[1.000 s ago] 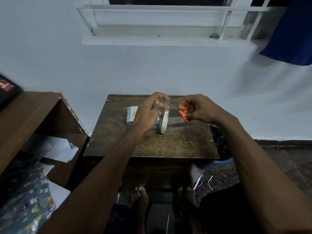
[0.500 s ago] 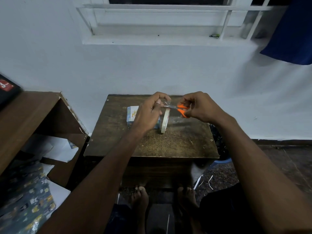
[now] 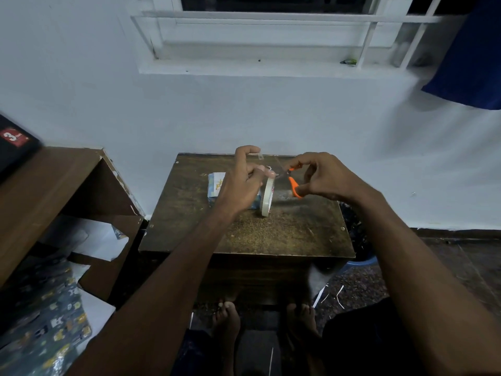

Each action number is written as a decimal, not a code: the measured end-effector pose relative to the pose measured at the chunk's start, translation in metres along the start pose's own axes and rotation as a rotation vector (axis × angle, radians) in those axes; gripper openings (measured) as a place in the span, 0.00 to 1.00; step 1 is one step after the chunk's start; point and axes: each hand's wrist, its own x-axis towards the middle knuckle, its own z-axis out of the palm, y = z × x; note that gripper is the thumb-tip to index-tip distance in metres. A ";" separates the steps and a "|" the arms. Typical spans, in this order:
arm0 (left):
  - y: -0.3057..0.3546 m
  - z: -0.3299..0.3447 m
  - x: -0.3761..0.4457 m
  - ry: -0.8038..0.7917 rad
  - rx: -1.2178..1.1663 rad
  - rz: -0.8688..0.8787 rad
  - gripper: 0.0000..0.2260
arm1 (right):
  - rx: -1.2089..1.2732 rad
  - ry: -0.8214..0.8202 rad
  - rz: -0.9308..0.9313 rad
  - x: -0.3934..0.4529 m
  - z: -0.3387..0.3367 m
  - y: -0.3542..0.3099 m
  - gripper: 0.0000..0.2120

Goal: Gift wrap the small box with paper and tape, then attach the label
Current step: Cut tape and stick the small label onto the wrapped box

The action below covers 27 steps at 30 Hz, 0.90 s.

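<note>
1. My left hand [image 3: 244, 183] pinches a clear strip of tape [image 3: 259, 156] above the tape roll [image 3: 267, 196], which stands on edge on the bench [image 3: 244, 234].
2. My right hand [image 3: 322, 176] grips the orange scissors [image 3: 294, 185].
3. The wrapped box [image 3: 216, 185] sits on the bench behind my left hand.

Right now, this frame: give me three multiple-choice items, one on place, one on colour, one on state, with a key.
1. The tape roll stands:
A. on the floor
B. on edge on the table, right of the wrapped box
C. on the windowsill

2. The scissors' handles are:
A. orange
B. green
C. black

3. The left hand:
A. lies flat on the table
B. hangs idle
C. pinches a tape strip

Key: B, roll upright beside box; A, orange loops in the right hand; C, strip between thumb and finger.
</note>
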 end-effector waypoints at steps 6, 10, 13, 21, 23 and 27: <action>-0.009 -0.001 0.001 0.009 -0.011 -0.015 0.26 | -0.197 0.103 0.124 0.004 0.014 0.009 0.10; -0.011 -0.003 0.002 0.033 -0.016 -0.021 0.25 | -0.481 -0.012 0.221 0.009 0.035 0.024 0.06; -0.008 -0.006 0.001 0.011 -0.048 -0.029 0.25 | -0.586 -0.037 0.209 0.012 0.043 0.023 0.07; -0.004 -0.009 0.001 -0.107 -0.191 -0.051 0.27 | -0.320 0.042 0.094 0.008 0.036 -0.001 0.24; -0.002 -0.011 0.001 -0.139 -0.228 -0.041 0.29 | 0.044 -0.080 -0.015 0.003 0.031 -0.016 0.26; 0.000 -0.009 0.000 -0.096 -0.278 -0.035 0.31 | 0.172 -0.120 -0.092 0.001 0.037 -0.019 0.09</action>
